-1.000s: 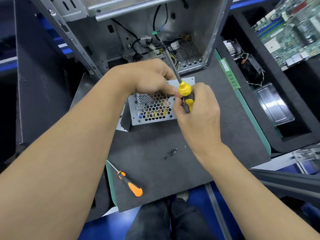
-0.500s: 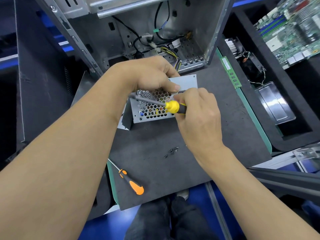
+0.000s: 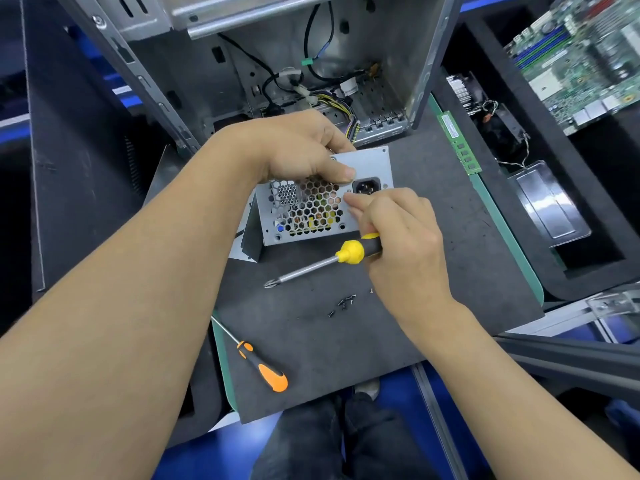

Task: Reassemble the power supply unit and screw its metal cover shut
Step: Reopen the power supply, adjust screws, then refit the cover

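Metal power supply unit [image 3: 311, 216]: your left hand [image 3: 294, 147] grips its top; your right hand [image 3: 398, 237], holding the yellow screwdriver [image 3: 325, 263], should collect screws [image 3: 343, 304] at six o'clock.

We have one view, from a head-worn wide-angle camera looking steeply down and forward, close over the dark grey work mat [image 3: 311, 341]. Our own forearms enter from the bottom edge; the open grey metal computer case [image 3: 391, 46] fills the top.

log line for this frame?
left hand: holds power supply | right hand: holds yellow screwdriver, tip off unit | screws: loose on mat
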Demonstrator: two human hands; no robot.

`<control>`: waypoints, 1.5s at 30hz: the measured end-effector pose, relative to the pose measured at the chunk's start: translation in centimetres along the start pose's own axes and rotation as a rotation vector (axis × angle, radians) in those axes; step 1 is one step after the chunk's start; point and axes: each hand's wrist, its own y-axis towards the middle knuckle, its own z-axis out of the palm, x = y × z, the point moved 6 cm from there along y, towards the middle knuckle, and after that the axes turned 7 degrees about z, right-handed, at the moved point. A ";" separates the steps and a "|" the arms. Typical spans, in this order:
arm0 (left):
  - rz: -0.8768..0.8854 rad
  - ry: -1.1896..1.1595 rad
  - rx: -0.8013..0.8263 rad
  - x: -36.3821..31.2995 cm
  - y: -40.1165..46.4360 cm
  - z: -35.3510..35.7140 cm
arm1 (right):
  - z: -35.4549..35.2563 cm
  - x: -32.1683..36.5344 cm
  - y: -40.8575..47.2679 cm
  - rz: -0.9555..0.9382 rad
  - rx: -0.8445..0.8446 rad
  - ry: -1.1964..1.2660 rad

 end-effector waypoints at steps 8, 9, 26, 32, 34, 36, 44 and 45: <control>-0.004 0.004 -0.012 -0.1 -0.1 -0.1 | 0.5 -0.5 0.1 0.047 0.067 0.022; -0.006 0.000 -0.011 0.0 -0.1 -0.1 | 0.6 -0.5 0.2 0.058 0.071 0.012; -0.018 -0.008 0.004 0.1 0.0 0.0 | 0.2 -0.8 -0.1 0.052 0.098 0.060; -0.020 -0.006 0.002 0.1 0.1 0.0 | -0.4 -0.7 -0.1 0.124 0.105 0.235; -0.026 -0.020 0.003 0.1 0.0 0.0 | -1.0 -1.1 0.0 0.238 0.054 0.297; -0.027 -0.024 0.001 0.2 0.1 -0.1 | -2.0 -1.7 0.0 0.373 -0.043 0.283; -0.034 -0.010 0.002 0.2 0.1 -0.2 | -5.5 -3.1 1.2 0.576 0.070 0.341; -0.035 -0.012 0.002 0.2 0.1 -0.2 | -5.9 -3.3 1.2 0.560 0.099 0.326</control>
